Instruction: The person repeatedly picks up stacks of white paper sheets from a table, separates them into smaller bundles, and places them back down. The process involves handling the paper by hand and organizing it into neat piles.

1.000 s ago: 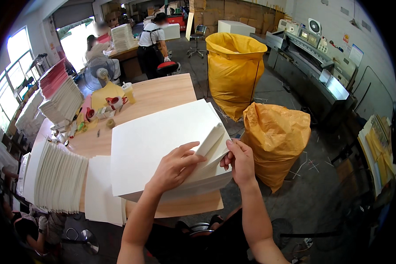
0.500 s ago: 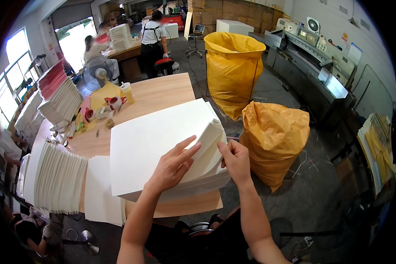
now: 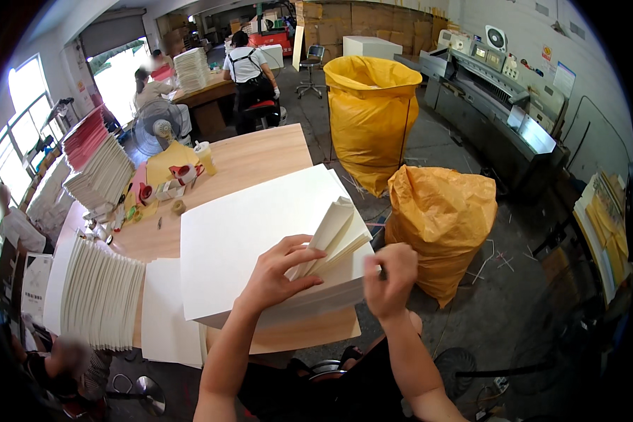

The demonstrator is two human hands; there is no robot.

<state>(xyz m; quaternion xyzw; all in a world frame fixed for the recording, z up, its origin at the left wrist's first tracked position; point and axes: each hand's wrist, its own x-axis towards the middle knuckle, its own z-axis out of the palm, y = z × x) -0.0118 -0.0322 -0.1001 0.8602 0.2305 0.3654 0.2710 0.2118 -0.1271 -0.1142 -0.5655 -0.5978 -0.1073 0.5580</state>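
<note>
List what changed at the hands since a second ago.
The right hand has let go of the folded paper and moved right, toward the body. The paper's layers now show more spread. The left hand stays at the fold; the white stack and tall yellow bag stay put.

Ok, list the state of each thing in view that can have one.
Left hand: against the folded sheets, grip unclear
Right hand: fingers curled, blurred, grip unclear
Folded sheets: bent over, edges fanned
Large paper stack: lying flat
Tall yellow bag: upright, mouth open
Lower orange bag: bulging, crumpled
Drink cup: upright
</note>
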